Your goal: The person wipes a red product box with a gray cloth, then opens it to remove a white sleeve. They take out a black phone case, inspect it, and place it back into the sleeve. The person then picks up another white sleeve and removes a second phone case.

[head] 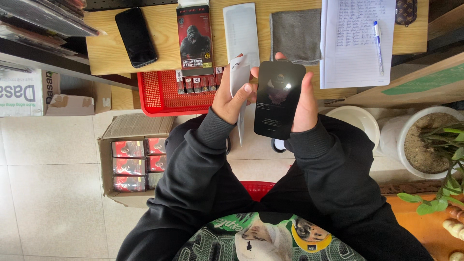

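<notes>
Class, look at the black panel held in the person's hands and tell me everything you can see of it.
The black panel is a thin, glossy, phone-shaped sheet with rounded corners; it looks like glass and catches a bright glare spot. It is held upright, facing the camera, above the lap. The right hand grips its right edge. The left hand, at its left edge, also holds a white strip.

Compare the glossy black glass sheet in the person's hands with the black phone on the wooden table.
The glossy black glass sheet is held up between both hands and catches glare; the black phone lies flat, untouched, tilted on the wooden table. Both are dark rounded rectangles.
</notes>
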